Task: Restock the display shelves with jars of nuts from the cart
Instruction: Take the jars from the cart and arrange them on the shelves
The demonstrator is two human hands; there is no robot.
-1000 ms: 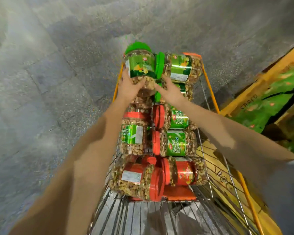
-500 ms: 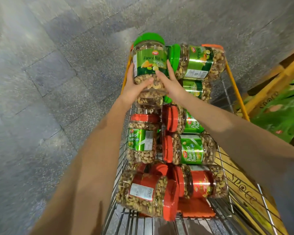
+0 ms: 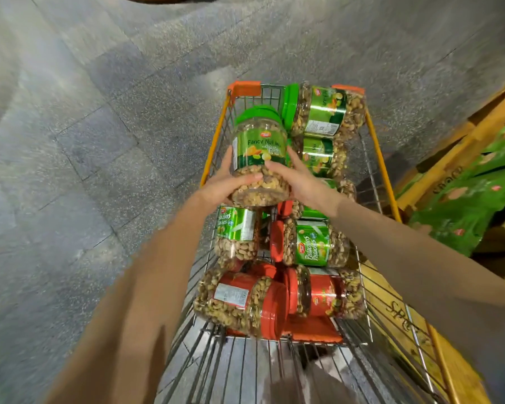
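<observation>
A green-lidded jar of Fancy Nut Mix (image 3: 258, 147) is held upright above the cart between both hands. My left hand (image 3: 220, 186) grips its lower left side, thumb across the front. My right hand (image 3: 299, 179) grips its lower right side. Below lies the wire cart (image 3: 375, 173) with orange rails, holding several jars on their sides: green-lidded mix jars (image 3: 322, 112) at the far end, pistachio jars (image 3: 311, 243) with red lids in the middle, and red-labelled jars (image 3: 241, 301) nearest me.
A yellow wooden display shelf (image 3: 461, 147) with green bags (image 3: 473, 205) runs along the right of the cart. Grey stone floor (image 3: 85, 170) spreads to the left and ahead. The cart's near end (image 3: 245, 371) is bare wire.
Both hands have lifted the green-lidded jar up and toward me, out of the far left corner of the cart. The view has shifted.
</observation>
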